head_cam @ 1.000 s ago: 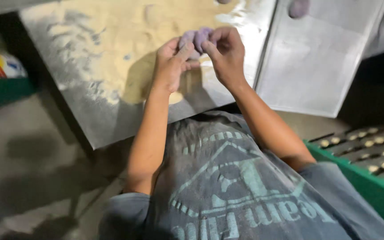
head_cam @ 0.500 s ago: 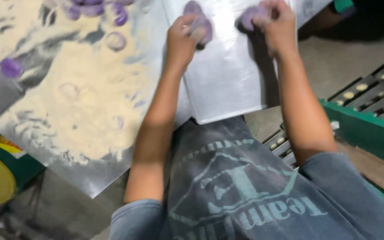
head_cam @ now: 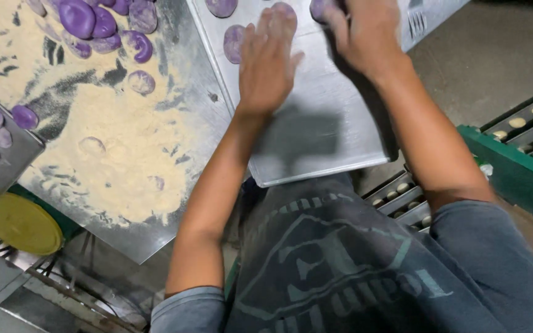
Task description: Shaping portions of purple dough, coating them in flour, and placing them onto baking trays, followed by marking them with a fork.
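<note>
A metal baking tray (head_cam: 316, 142) lies in front of me with flat purple dough pieces (head_cam: 234, 43) along its far part. My left hand (head_cam: 268, 58) hovers flat over the tray, fingers apart, its fingertips at a purple piece (head_cam: 286, 10). To its right, at the top edge of the view, my right hand (head_cam: 365, 37) curls its fingers on another purple dough piece (head_cam: 318, 8). That piece is mostly hidden by the hand.
A floured metal table (head_cam: 124, 142) to the left carries a heap of purple dough lumps (head_cam: 81, 18). A small tray (head_cam: 16, 151) with more purple pieces and a yellow lid (head_cam: 20, 223) sit at far left. A green crate (head_cam: 513, 166) and racks of pale dough pieces (head_cam: 519, 122) stand at right.
Both hands moved from the floured table to the tray, carrying purple dough. The left hand has let its piece go and opened flat; the right still touches its piece.
</note>
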